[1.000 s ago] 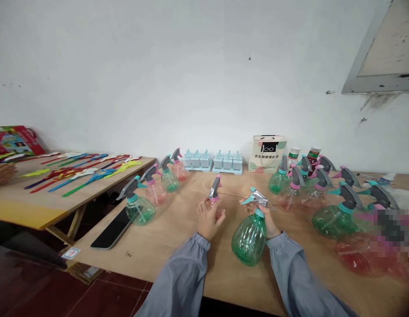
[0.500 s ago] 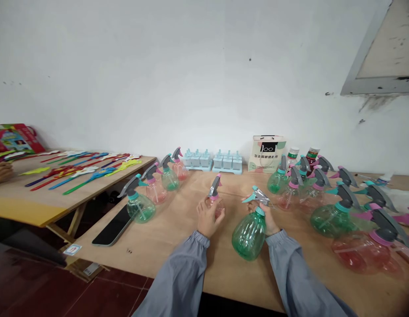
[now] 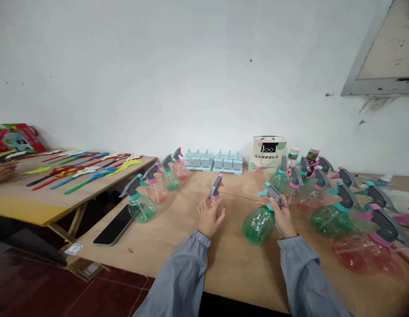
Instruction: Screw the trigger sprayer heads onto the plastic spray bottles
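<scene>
Two spray bottles are in the person's hands, and only one of them has moved in the last second. The left hand [image 3: 207,218] stays where it was, fingers curled round the body of the small pink bottle [image 3: 215,189], which stands upright near the middle of the plywood table [image 3: 191,251] with its grey trigger head poking above the knuckles.

The right hand [image 3: 283,215] has carried the green bottle [image 3: 259,225] to the right. A second ago it stood straight up just beside the pink one; now it leans, with its head tipped to the right and its teal nozzle aimed left. The fingers are closed round the neck and the grey trigger. From here I cannot tell whether its base touches the wood or hangs just above it.

So the two bottles now sit further apart, and the green one is closer to the crowd of green and pink bottles [image 3: 336,218] on the right. The row of bottles [image 3: 141,206] on the left and the dark phone [image 3: 113,230] at the table's edge are unchanged.
</scene>
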Motion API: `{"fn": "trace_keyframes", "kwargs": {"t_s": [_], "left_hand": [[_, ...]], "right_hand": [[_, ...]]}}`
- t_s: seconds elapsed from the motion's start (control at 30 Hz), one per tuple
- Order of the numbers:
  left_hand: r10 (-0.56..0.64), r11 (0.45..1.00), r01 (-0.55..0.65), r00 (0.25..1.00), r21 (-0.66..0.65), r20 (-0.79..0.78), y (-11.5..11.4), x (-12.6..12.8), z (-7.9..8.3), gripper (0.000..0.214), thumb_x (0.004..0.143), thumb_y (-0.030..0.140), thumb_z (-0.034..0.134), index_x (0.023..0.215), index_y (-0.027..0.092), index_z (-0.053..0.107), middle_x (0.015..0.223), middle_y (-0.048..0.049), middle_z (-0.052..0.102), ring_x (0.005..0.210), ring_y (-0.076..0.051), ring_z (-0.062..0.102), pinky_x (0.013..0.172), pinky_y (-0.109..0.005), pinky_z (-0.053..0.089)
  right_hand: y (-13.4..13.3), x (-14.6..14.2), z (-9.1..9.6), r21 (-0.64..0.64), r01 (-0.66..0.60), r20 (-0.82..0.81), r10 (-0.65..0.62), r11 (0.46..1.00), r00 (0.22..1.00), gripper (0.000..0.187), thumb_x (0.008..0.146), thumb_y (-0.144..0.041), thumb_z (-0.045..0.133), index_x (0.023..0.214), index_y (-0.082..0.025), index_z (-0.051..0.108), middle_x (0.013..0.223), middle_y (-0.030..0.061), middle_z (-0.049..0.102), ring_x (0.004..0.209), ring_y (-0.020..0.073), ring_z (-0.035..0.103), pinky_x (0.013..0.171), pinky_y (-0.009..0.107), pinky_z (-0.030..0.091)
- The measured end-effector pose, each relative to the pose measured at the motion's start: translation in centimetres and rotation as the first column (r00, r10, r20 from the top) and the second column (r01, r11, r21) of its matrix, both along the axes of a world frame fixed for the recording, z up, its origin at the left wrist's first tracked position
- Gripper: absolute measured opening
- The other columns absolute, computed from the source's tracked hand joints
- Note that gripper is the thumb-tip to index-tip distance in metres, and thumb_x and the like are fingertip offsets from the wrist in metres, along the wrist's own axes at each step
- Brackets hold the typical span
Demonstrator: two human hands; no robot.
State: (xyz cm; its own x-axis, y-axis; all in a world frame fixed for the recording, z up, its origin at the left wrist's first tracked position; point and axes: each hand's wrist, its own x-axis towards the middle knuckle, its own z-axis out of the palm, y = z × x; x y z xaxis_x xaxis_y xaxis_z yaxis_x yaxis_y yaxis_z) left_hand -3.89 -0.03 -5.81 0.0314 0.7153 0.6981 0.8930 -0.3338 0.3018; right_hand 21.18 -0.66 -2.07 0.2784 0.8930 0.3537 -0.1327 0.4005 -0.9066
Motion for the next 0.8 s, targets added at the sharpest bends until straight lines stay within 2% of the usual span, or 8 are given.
{"fn": "trace_keyframes", "kwargs": {"t_s": [0.03, 0.1, 0.2, 0.33, 0.43, 0.6, 0.73, 0.8], "left_hand": [[0.001, 1.000, -0.001, 1.000, -0.004, 0.001, 0.0, 0.0, 0.0, 0.038, 0.084, 0.033, 0.061, 0.122, 0.027, 0.066, 0.130, -0.0163, 0.046, 0.120, -0.032, 0.047, 0.096, -0.046, 0.042], [0.005, 1.000, -0.005, 1.000, -0.009, 0.007, 0.0, 0.1, 0.0, 0.038, 0.084, 0.033, 0.061, 0.122, 0.026, 0.066, 0.131, -0.0163, 0.046, 0.120, -0.032, 0.047, 0.095, -0.046, 0.043], [0.001, 1.000, -0.001, 1.000, -0.007, 0.016, 0.1, 0.1, -0.1, 0.038, 0.085, 0.033, 0.061, 0.122, 0.026, 0.066, 0.132, -0.0163, 0.046, 0.122, -0.032, 0.047, 0.096, -0.047, 0.042], [-0.014, 1.000, 0.014, 1.000, 0.000, 0.012, 0.1, 0.0, -0.2, 0.038, 0.085, 0.033, 0.061, 0.122, 0.026, 0.066, 0.131, -0.0164, 0.046, 0.124, -0.032, 0.045, 0.097, -0.047, 0.042], [-0.015, 1.000, 0.015, 1.000, -0.004, 0.018, 0.1, -0.1, -0.2, 0.038, 0.085, 0.033, 0.060, 0.122, 0.026, 0.066, 0.130, -0.0171, 0.046, 0.124, -0.033, 0.046, 0.097, -0.048, 0.043], [-0.034, 0.999, 0.034, 0.999, -0.022, 0.027, 0.1, -0.1, -0.1, 0.038, 0.085, 0.033, 0.060, 0.122, 0.026, 0.066, 0.132, -0.0171, 0.046, 0.124, -0.033, 0.045, 0.097, -0.048, 0.043], [-0.027, 1.000, 0.027, 0.999, -0.014, 0.033, 0.2, -0.1, -0.1, 0.039, 0.084, 0.032, 0.061, 0.122, 0.026, 0.067, 0.131, -0.0166, 0.047, 0.125, -0.033, 0.045, 0.098, -0.049, 0.043], [-0.025, 1.000, 0.025, 0.999, -0.008, 0.036, 0.2, -0.1, -0.2, 0.039, 0.084, 0.032, 0.061, 0.122, 0.026, 0.067, 0.130, -0.0165, 0.047, 0.124, -0.033, 0.046, 0.097, -0.049, 0.043]], "right_hand": [[-0.4, 0.8, 0.1, 0.032, 0.096, 0.019, -0.097, 0.995, 0.995, 0.043, 0.073, -0.057, 0.073, 0.100, -0.026, 0.058, 0.083, 0.0000, 0.071, 0.075, 0.0199, 0.069, 0.074, 0.036, 0.054], [-1.4, 2.5, 0.3, 0.097, 0.296, 0.086, -0.305, 0.950, 0.949, 0.041, 0.073, -0.056, 0.073, 0.095, -0.025, 0.057, 0.082, -0.0018, 0.068, 0.075, 0.0171, 0.066, 0.074, 0.032, 0.052], [-3.1, 5.2, 0.5, 0.157, 0.539, 0.216, -0.561, 0.828, 0.799, 0.041, 0.072, -0.056, 0.073, 0.093, -0.022, 0.063, 0.083, -0.0003, 0.065, 0.077, 0.0175, 0.062, 0.076, 0.033, 0.049], [-3.9, 8.0, 0.1, 0.157, 0.736, 0.306, -0.741, 0.659, 0.598, 0.050, 0.073, -0.058, 0.071, 0.102, -0.017, 0.068, 0.084, 0.0047, 0.067, 0.079, 0.0225, 0.063, 0.080, 0.038, 0.048], [-3.2, 9.2, -0.3, 0.184, 0.772, 0.307, -0.782, 0.608, 0.542, 0.058, 0.072, -0.063, 0.068, 0.105, -0.015, 0.069, 0.087, 0.0086, 0.069, 0.085, 0.0263, 0.064, 0.083, 0.040, 0.048], [-1.1, 9.9, -0.4, 0.252, 0.776, 0.269, -0.812, 0.578, 0.518, 0.067, 0.072, -0.071, 0.063, 0.104, -0.013, 0.069, 0.091, 0.0126, 0.070, 0.090, 0.0297, 0.066, 0.088, 0.045, 0.049], [-0.3, 9.9, -0.3, 0.351, 0.749, 0.244, -0.827, 0.562, 0.507, 0.063, 0.074, -0.064, 0.067, 0.111, -0.013, 0.065, 0.100, 0.0135, 0.068, 0.096, 0.0301, 0.065, 0.092, 0.049, 0.048], [-0.6, 9.8, -0.4, 0.446, 0.752, 0.182, -0.871, 0.486, 0.456, 0.070, 0.073, -0.059, 0.070, 0.125, -0.014, 0.056, 0.116, 0.0162, 0.063, 0.107, 0.0323, 0.061, 0.096, 0.052, 0.047]]}}
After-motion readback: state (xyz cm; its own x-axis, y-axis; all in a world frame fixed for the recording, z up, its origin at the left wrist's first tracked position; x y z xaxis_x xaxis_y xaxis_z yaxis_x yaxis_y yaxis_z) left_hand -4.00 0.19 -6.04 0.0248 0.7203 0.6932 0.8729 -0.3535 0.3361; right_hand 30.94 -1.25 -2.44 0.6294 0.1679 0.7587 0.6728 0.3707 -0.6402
